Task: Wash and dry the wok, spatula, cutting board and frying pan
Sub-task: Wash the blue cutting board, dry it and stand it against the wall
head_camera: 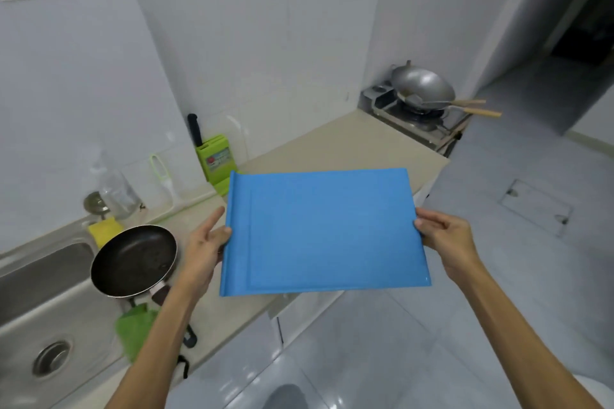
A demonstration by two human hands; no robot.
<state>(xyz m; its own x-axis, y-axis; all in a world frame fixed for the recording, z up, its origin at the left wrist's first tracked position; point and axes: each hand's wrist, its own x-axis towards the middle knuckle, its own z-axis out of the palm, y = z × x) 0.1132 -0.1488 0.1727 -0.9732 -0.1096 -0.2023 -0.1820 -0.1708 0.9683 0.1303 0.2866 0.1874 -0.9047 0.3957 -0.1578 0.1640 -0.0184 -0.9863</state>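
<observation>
1. Both hands are on the blue cutting board (324,231), held flat in the air over the countertop (332,149) edge.
2. The left hand (206,242) grips its left edge, thumb on top and index finger straight out; the right hand (445,239) pinches the right edge.
3. The frying pan (133,261) sits by the sink (40,292) rim, specks inside, so it's likely unwashed.
4. The wok (422,85) and spatula (412,98) sit on the stove (415,123), well away from the sink.
5. My read is early going. I can't tell if the board is washed.
</observation>
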